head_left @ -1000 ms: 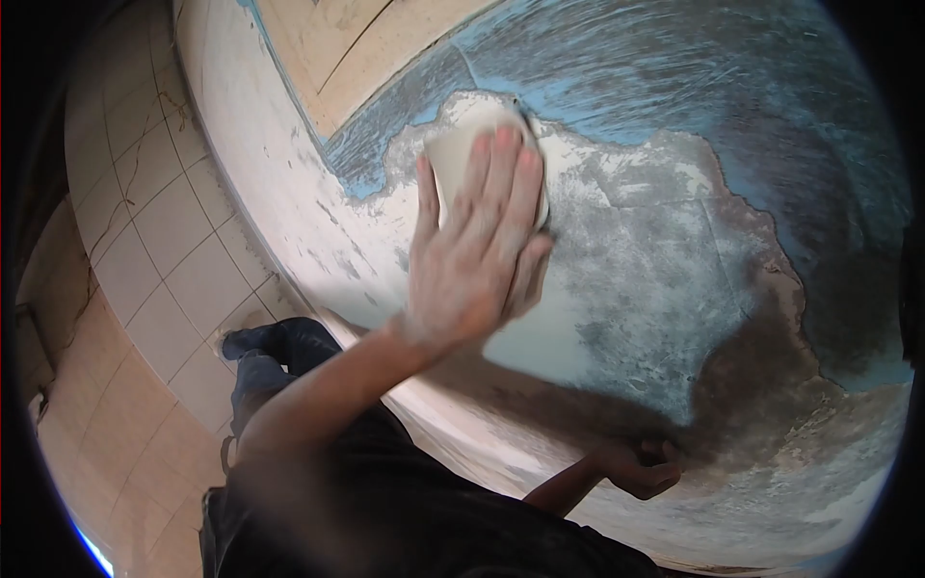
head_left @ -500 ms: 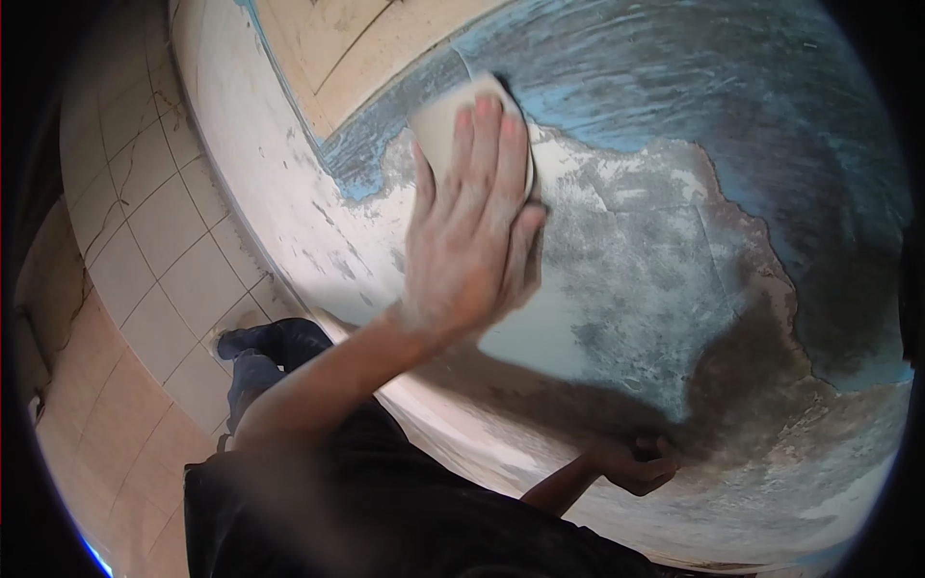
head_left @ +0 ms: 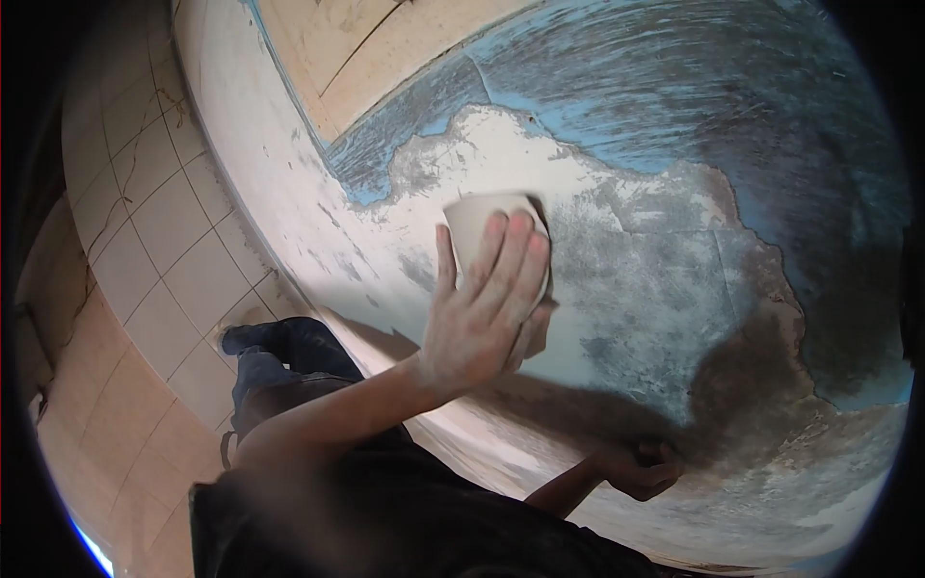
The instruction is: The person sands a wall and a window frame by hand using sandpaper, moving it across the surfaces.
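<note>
My left hand (head_left: 479, 323) presses a pale, off-white sheet that looks like sandpaper (head_left: 469, 220) against the wall. Its fingers stretch over the sheet, and the thumb side grips the lower edge. The sheet's rubbing face is hidden. Under it is a patchy wall surface (head_left: 626, 279), white and grey, bordered by streaked blue paint (head_left: 597, 67). Lower right, my right hand (head_left: 641, 472) hangs in shadow close to the wall, fingers loosely curled and apart, with nothing visible in it.
Cream floor tiles (head_left: 198, 279) run along the left, meeting the wall's base. My shoe (head_left: 241, 339) stands near that edge. A beige panel with dark joint lines (head_left: 356, 48) lies at the top. A ragged brownish edge (head_left: 795, 318) crosses the wall at right.
My left hand has slid the sheet down and slightly right, away from the blue paint's edge, uncovering a white patch. My right hand has hardly moved.
</note>
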The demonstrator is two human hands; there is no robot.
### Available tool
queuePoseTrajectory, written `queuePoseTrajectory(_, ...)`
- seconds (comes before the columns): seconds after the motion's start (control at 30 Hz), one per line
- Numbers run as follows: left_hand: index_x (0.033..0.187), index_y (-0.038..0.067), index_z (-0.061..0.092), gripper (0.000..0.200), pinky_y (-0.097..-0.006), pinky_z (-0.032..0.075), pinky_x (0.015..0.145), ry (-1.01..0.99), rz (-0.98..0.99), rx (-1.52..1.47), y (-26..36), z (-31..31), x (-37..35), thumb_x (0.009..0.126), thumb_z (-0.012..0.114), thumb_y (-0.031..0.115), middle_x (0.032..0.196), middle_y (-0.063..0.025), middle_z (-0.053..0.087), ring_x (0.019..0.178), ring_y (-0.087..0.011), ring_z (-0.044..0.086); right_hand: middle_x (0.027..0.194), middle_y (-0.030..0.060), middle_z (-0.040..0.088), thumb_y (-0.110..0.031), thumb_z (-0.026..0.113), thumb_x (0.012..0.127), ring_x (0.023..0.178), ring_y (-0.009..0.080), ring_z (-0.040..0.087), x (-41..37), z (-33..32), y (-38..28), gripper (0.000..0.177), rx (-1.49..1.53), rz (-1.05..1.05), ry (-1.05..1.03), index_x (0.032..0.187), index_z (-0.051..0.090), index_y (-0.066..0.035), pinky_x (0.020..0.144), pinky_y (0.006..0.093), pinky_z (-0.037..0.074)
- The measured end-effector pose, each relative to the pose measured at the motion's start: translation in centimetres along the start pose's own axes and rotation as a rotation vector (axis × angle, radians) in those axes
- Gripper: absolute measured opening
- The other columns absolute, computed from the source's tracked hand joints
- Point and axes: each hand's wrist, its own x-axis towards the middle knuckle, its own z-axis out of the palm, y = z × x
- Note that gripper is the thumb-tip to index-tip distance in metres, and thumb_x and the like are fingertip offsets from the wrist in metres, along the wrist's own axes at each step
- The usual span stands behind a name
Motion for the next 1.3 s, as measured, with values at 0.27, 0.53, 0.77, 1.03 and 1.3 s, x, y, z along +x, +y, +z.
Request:
queuePoseTrajectory(0.27,0.137,-0.001,0.035,0.059,-0.0677,0.01,0.102,0.06,-0.006,0.02,0.0,-0.6,3.6,0.087,0.049,0.027,0.144,-0.0176,0.031,0.136,-0.0323,0.023,0.05,0.0012,0.036,-0.015,0.034,0.092,0.047,0.014,0.037,0.2,0.3,0.0,0.036,0.087,0.001,0.022,0.059,0.045,-0.005,0.045,0.0263,0.029)
queuePoseTrajectory(0.53,0.138,0.002,0.034,0.062,-0.0693,0.011,0.1,0.126,0.024,-0.005,0.9,-0.1,4.8,0.087,0.05,0.033,0.145,-0.0178,0.03,0.136,-0.0323,0.024,0.05,0.0009,0.035,-0.014,0.033,0.092,0.045,0.0129,0.036,0.1,0.1,0.2,0.035,0.038,-0.065,-0.004,0.06,0.044,-0.006,0.043,0.0256,0.028)
queuePoseTrajectory(0.77,0.14,-0.002,0.026,0.058,-0.0643,0.0,0.104,-0.021,0.147,0.141,0.3,-0.9,4.0,0.097,0.029,0.036,0.147,-0.0202,0.023,0.137,-0.0356,0.02,0.051,0.0012,0.036,-0.017,0.032,0.093,0.045,0.0133,0.036,0.0,0.3,-0.1,0.037,0.08,-0.006,0.014,0.061,0.045,-0.005,0.043,0.0259,0.028)
queuePoseTrajectory(1.03,0.14,0.002,0.03,0.062,-0.0678,0.006,0.102,-0.03,0.089,0.034,0.7,-0.4,2.0,0.09,0.044,0.036,0.145,-0.0174,0.027,0.136,-0.0315,0.022,0.05,0.0014,0.036,-0.019,0.031,0.094,0.046,0.0134,0.036,0.0,0.2,-0.1,0.039,0.107,0.014,0.008,0.06,0.046,-0.005,0.043,0.0259,0.03)
queuePoseTrajectory(1.3,0.139,0.001,0.029,0.061,-0.0699,0.005,0.1,0.004,0.07,-0.019,1.1,-0.5,3.6,0.091,0.042,0.035,0.145,-0.0183,0.027,0.136,-0.0332,0.023,0.048,0.0007,0.035,-0.019,0.032,0.095,0.046,0.0143,0.037,0.1,0.2,0.1,0.04,0.079,-0.057,-0.005,0.061,0.047,-0.005,0.044,0.0266,0.031)
